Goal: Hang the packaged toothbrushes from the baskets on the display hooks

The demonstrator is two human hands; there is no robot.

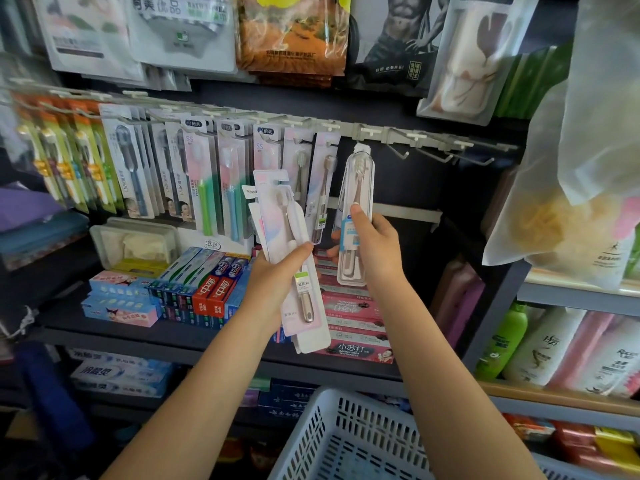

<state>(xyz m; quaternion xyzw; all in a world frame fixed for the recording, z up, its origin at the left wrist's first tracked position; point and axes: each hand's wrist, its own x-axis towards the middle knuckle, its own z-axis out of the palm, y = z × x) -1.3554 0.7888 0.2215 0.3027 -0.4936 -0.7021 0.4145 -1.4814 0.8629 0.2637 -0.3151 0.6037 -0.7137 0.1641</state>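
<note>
Row of carded toothbrush packs (194, 168) hangs on grey hook rail (367, 131), filling left and middle; bare metal hooks (446, 152) to right. Clear plastic toothbrush case (356, 209) hangs at rail's middle, right hand (372, 247) on its lower half. Left hand (277, 275) just left, holding fan of pale carded toothbrush packs (294, 258). Toothpaste boxes (207, 289) on dark shelf (114, 332) below. White slotted plastic basket (346, 438) nearest, under arms.
</note>
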